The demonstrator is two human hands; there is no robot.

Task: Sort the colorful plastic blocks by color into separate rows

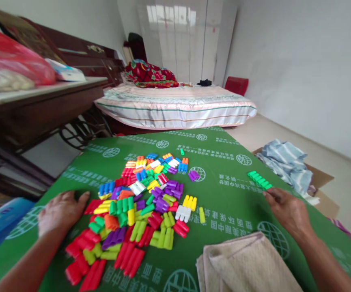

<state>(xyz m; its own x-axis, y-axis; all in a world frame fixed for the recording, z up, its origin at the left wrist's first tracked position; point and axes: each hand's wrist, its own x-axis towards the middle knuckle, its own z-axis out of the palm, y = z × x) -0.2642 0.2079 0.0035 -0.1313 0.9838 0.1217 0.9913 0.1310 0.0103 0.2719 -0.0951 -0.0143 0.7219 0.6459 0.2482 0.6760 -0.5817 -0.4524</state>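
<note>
Scanning head view: green block strip (259, 180) lies at four o'clock, near edge of green tabletop (230, 202). Our right hand (291, 211) meets strip's near end; pinching or merely touching, we cannot tell. Our left hand (64, 211) rests at eight o'clock, fingers loose, grasping nothing, beside mixed block pile (130, 217) at seven. Risks, we judge: outward nudge could tip strip over edge; uneven pull could break row; left-hand sweep could scatter pile.
</note>
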